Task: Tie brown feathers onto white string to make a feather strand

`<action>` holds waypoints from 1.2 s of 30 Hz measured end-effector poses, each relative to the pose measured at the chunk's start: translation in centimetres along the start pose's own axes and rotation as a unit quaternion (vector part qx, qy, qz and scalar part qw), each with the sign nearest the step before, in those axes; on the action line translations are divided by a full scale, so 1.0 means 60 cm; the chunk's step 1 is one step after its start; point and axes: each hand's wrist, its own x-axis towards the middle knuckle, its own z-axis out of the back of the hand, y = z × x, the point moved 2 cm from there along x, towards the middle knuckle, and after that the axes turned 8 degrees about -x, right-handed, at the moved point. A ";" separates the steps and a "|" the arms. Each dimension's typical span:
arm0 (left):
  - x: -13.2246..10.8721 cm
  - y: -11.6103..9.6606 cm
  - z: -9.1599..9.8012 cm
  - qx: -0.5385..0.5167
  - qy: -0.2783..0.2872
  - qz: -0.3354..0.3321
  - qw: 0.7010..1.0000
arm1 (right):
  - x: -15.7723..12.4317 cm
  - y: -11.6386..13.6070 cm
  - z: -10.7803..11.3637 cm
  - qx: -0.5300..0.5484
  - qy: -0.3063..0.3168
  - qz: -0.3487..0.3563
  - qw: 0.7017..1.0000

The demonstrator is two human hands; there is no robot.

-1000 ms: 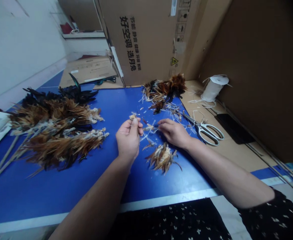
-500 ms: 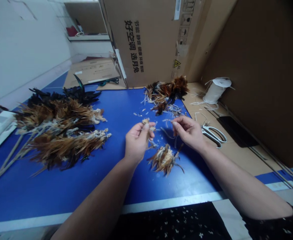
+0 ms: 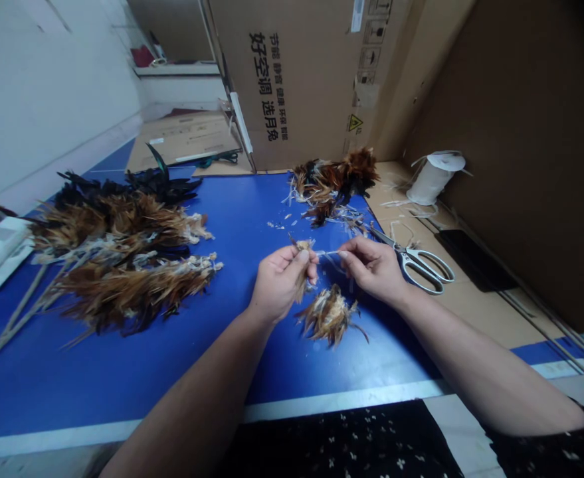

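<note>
Between thumb and fingers, my left hand pinches a small bunch of brown feathers. A thin whitish ribbon stretches from that bunch to my right hand, whose thumb and forefinger are closed on it. Just below the hands, a tan feather clump lies on the blue table. White-handled scissors rest to the right of my right hand, on the cardboard. Part of the held bunch is hidden behind my left fingers.
Long rows of brown feathers lie at the left with sticks. A darker feather heap sits at the back, before a large cardboard box. A white ribbon spool and a black flat object are at the right.
My hands have come a little closer together, and the ribbon is now drawn straight between them. The left hand has shifted slightly right with the feathers, showing more of them.
</note>
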 end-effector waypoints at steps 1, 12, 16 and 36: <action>0.002 -0.004 0.001 -0.003 0.001 -0.005 1.000 | 0.002 0.000 0.000 -0.007 -0.011 0.000 1.000; 0.050 -0.067 0.069 -0.051 -0.174 -0.179 0.967 | 0.046 -0.078 0.116 -0.420 -0.143 -0.027 0.896; 0.048 -0.055 0.065 -0.045 -0.172 -0.157 0.971 | 0.048 -0.038 0.067 -0.373 -0.042 0.097 0.922; 0.049 -0.056 0.070 -0.028 -0.190 -0.181 0.965 | 0.103 -0.025 -0.029 -0.357 0.043 0.008 0.933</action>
